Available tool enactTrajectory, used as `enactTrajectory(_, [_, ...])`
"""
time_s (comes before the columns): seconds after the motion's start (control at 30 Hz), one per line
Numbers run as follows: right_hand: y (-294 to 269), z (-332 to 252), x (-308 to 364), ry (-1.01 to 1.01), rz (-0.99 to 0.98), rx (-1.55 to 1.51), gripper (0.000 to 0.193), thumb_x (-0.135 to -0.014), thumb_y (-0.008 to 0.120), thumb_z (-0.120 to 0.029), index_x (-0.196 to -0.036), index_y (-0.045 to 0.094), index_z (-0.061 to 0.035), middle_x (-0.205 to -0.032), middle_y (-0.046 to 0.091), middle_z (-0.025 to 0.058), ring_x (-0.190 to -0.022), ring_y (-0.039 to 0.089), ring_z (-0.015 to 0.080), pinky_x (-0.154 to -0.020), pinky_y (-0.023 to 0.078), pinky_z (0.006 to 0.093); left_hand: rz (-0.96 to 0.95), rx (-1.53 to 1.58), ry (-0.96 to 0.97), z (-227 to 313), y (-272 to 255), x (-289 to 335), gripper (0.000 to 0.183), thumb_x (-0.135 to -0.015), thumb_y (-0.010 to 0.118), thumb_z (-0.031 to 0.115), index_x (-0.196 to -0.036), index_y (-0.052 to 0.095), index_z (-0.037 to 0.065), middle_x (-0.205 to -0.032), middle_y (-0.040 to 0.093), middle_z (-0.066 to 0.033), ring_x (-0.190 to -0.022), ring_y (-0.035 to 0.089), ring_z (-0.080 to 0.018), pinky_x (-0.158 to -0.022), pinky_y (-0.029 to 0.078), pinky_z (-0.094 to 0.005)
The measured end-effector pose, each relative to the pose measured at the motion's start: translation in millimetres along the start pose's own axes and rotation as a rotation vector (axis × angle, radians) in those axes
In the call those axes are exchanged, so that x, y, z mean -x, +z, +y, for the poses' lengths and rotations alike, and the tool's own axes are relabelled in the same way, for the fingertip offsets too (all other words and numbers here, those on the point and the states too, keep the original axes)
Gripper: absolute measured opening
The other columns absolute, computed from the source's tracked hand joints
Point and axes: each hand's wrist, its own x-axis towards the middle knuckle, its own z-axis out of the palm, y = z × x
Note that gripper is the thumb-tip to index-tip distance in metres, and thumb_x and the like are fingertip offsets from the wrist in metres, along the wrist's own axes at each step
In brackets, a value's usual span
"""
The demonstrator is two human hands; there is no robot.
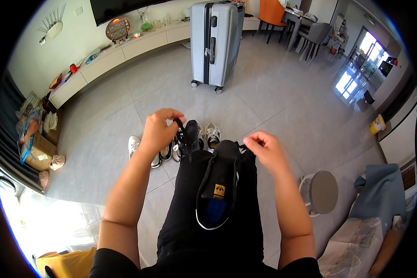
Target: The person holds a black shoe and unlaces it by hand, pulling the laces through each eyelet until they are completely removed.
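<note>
A black shoe (223,169) rests on my lap, its opening towards me; a yellow label and a dark blue insole show inside. My left hand (160,129), left of the shoe's toe end, is closed on a black shoelace (182,132) that hangs in loops from the fingers. On the other side, my right hand (266,149) pinches a dark lace end close to the shoe's tongue. Both hands are raised off the shoe, one to each side. How the lace runs through the eyelets is too dark to make out.
Several shoes stand on the tiled floor past my knees, among them a white sneaker (212,132). A silver suitcase (213,46) is upright ahead. To my right are a round stool (323,192) and a sofa (352,250); a cardboard box (39,153) sits far left.
</note>
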Motion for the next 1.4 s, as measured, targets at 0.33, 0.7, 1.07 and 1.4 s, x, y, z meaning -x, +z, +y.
enactTrajectory(0.33, [41.4,-3.7,19.4,-0.227,-0.071,0.558,0.014,-0.074,0.072,-0.019,-0.076,0.065,-0.0066,-0.077,0.055,0.0076,-0.073,0.058,0.0242,-0.065,0.047,0.0343,-0.265,-0.096,0.097,-22.8,21.5,41.4,0.024,-0.066,0.057,-0.003,-0.085,0.069,0.003,-0.088,0.068,-0.0123,-0.085,0.064,-0.0253,-0.073,0.051,-0.0326])
enactTrajectory(0.7, [71.3,19.3,-4.3,-0.424,-0.150,0.996,0.008,-0.067,0.066,-0.011,-0.069,0.064,-0.0035,-0.078,0.056,0.0093,-0.079,0.059,0.0263,-0.064,0.051,0.0371,-0.345,-0.133,-0.229,16.6,80.4,65.9,0.019,-0.066,0.068,0.020,-0.075,0.064,0.004,-0.063,0.064,-0.0093,-0.060,0.064,-0.0233,-0.058,0.052,-0.0338])
enactTrajectory(1.07, [39.9,17.2,18.6,-0.520,0.157,0.778,0.011,-0.059,0.064,-0.004,-0.060,0.053,-0.0055,-0.068,0.049,0.0070,-0.067,0.054,0.0259,-0.056,0.045,0.0376,-0.106,-0.011,-0.104,6.1,81.4,82.9,0.011,-0.068,0.067,0.011,-0.067,0.064,0.001,-0.055,0.060,-0.0087,-0.047,0.060,-0.0171,-0.047,0.047,-0.0277])
enactTrajectory(1.4, [3.0,24.4,40.5,-0.256,0.201,0.353,0.020,-0.070,0.070,-0.003,-0.089,0.068,-0.0070,-0.065,0.046,0.0007,-0.056,0.042,0.0109,-0.050,0.035,0.0237,-0.075,-0.057,-0.087,15.3,77.1,87.6,0.008,-0.066,0.065,0.013,-0.063,0.060,0.006,-0.053,0.058,-0.0059,-0.047,0.058,-0.0242,-0.047,0.048,-0.0354])
